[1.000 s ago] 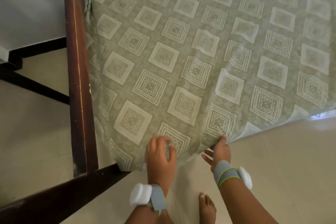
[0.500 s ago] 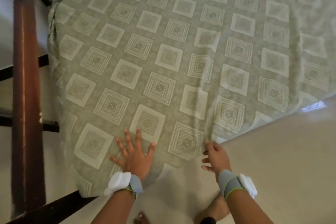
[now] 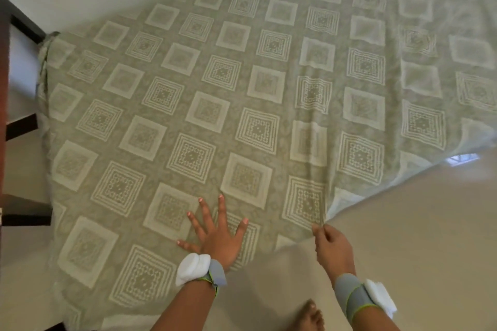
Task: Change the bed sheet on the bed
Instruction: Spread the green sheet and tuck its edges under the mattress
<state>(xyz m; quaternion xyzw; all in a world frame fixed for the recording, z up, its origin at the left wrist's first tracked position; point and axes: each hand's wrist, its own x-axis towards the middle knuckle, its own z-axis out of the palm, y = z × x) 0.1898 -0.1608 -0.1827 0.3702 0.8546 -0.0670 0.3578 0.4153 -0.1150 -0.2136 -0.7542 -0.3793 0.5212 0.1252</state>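
A green bed sheet [image 3: 242, 94] with pale diamond squares covers the mattress and fills most of the view. My left hand [image 3: 217, 234] lies flat on it near the front edge, fingers spread and straight. My right hand [image 3: 329, 246] pinches the sheet's hanging edge at the mattress side, and a crease runs up the cloth from that pinch. Both wrists wear grey bands with white pads.
The dark wooden bed frame [image 3: 5, 121] stands along the left side, with the sheet bunched at the far left corner [image 3: 44, 51]. Beige tiled floor [image 3: 419, 236] lies to the right. My bare foot [image 3: 309, 317] is on the floor below. A white wall rises behind.
My left hand went from curled at the sheet's edge to flat and spread on the sheet, then slid a little right. My right hand keeps its pinch on the edge. The view shifted left.
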